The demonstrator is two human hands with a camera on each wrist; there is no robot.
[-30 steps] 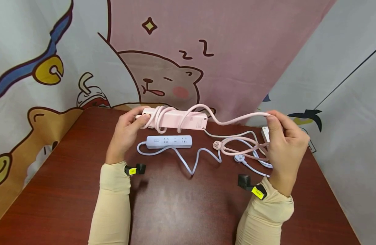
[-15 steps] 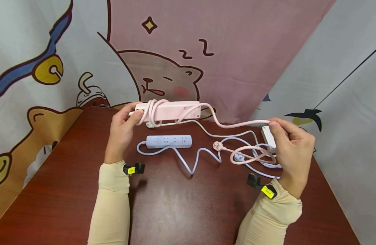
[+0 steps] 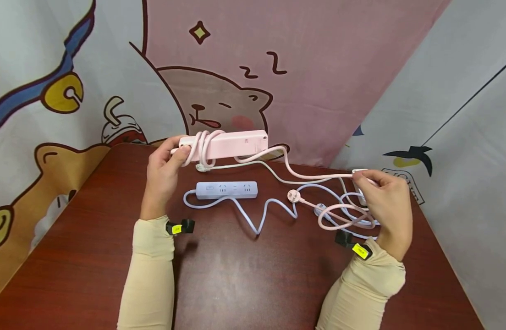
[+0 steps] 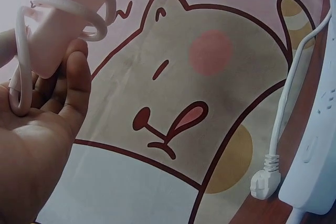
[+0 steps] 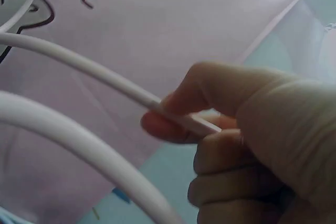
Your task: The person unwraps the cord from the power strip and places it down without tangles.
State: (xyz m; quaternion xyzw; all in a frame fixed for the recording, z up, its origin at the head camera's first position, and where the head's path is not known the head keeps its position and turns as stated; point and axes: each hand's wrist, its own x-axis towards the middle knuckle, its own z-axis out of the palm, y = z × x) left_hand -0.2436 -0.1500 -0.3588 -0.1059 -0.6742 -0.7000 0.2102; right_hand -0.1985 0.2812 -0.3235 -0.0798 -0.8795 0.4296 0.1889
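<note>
My left hand (image 3: 160,176) grips one end of a pink power strip (image 3: 236,144), raised over the back of the table with its socketless side facing me. Several turns of its pink cord (image 3: 202,145) wrap that end; the left wrist view shows the cord turns (image 4: 79,11) crossing the strip above my palm. From the strip's far end the cord runs right to my right hand (image 3: 389,199), which pinches it between thumb and forefinger. Beyond that hand the cord hangs in loops (image 3: 339,220), with a pink plug (image 3: 294,196) at its end.
A lavender power strip (image 3: 226,190) lies mid-table, its cord zigzagging rightward. Behind my right hand is a partly hidden white power strip (image 3: 359,173), whose white plug (image 3: 201,167) lies at the back left. A lavender plug (image 3: 320,210) overlaps the pink loops. A printed curtain (image 3: 310,68) hangs behind the table (image 3: 228,275).
The pink power strip has moved up and left in my left hand. My right hand has shifted right, then lower, along with the pinched cord, and the cord across the strip's right end has slipped below it.
</note>
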